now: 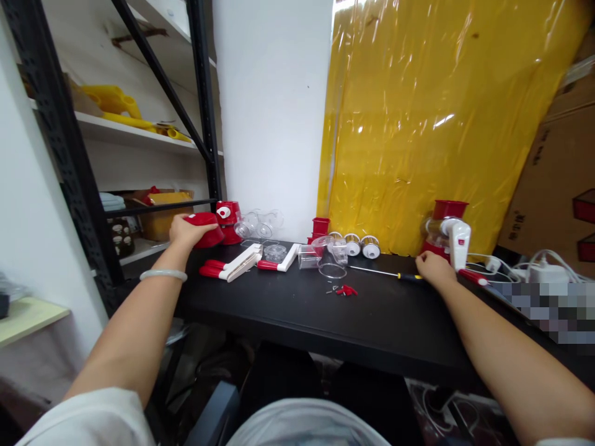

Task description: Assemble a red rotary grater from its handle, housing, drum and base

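Note:
My left hand (pixel 185 231), wearing a pale bangle, grips a red plastic base (pixel 207 229) above the table's left side. Just behind it stands a red grater body (pixel 227 217). My right hand (pixel 436 270) rests at the right, fingers curled, in front of an assembled red-and-white rotary grater (pixel 458 238). A screwdriver (pixel 400 275) lies flat with its handle end at that hand; whether the fingers hold it or the grater's base is hidden. White crank handles with red grips (pixel 232 265) lie near my left hand.
Across the black table (pixel 297 310) lie clear plastic parts (pixel 310 256), metal grater drums (pixel 353 244), a red hopper (pixel 320 228) and small red pieces (pixel 346 290). Shelving (pixel 204 93) rises at left, a yellow sheet (pixel 418 124) behind, and cables (pixel 548 266) at right.

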